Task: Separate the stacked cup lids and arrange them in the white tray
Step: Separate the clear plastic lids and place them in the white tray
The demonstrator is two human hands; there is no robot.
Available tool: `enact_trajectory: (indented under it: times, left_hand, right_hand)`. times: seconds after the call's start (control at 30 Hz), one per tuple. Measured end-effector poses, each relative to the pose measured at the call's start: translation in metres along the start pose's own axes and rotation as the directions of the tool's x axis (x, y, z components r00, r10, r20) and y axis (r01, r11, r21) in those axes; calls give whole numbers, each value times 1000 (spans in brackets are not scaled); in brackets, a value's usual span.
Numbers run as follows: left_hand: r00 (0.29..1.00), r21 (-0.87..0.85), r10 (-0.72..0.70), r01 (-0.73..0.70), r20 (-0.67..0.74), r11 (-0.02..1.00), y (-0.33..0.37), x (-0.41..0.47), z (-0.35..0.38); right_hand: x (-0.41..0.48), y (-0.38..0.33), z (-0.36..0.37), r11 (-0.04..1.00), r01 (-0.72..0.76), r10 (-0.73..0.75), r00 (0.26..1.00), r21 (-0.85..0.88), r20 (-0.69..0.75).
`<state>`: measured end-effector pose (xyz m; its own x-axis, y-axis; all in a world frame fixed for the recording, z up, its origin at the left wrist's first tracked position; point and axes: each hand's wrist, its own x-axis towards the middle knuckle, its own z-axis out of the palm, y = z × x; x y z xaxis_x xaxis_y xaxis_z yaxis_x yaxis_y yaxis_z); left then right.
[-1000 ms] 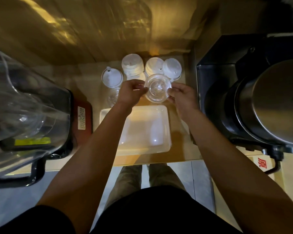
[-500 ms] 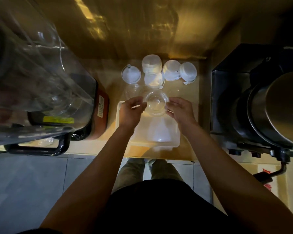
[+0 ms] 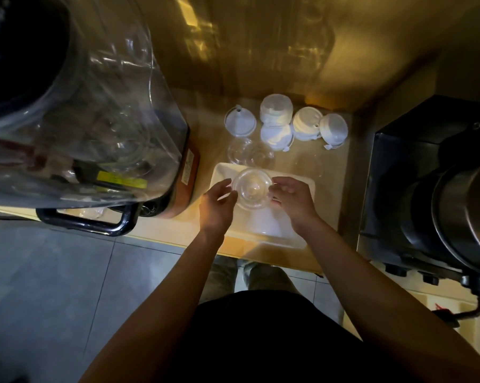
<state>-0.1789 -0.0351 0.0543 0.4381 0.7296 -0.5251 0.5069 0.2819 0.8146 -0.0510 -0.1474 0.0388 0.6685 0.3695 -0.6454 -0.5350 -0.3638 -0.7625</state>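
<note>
A stack of clear dome cup lids hangs over the far end of the white tray. My left hand grips its left rim with curled fingers, and my right hand pinches its right rim. The tray sits on the wooden counter and shows no loose lid in its visible part. Behind the tray more clear lids lie on the counter, and several stacks of white lids stand at the back.
A big clear blender jar with a black handle looms at the left. A black machine with a steel pot fills the right. A white funnel-like lid stands left of the white stacks. Grey floor tiles lie below the counter edge.
Both hands have drawn the clear lid stack back from in front of the white stacks to above the tray's far end. The camera has shifted, so the blender fills more of the left.
</note>
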Motion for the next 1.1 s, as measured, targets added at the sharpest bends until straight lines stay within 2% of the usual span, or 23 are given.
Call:
enact_trajectory:
  times: [0.2,0.43,0.67,0.87,1.1]
  left_hand:
    - [991,-81,-122,118,-57,990,1,-1,6]
    - [962,-36,-254,251,-97,967,-21,3,14]
    - [944,-92,-321,314,-74,945,-28,6,21]
    - [888,-216,-458,441,-34,871,-22,13,22]
    - [847,-210,-531,513,-36,833,-19,23,26]
  right_hand:
    - [10,8,6,998,-10,10,1000,-54,1]
    - [19,18,11,997,-50,51,999,-61,11]
    - [34,35,19,970,-47,55,998,-240,28]
    - [40,31,27,916,0,37,996,-401,86]
    - [46,33,33,910,35,32,988,-413,153]
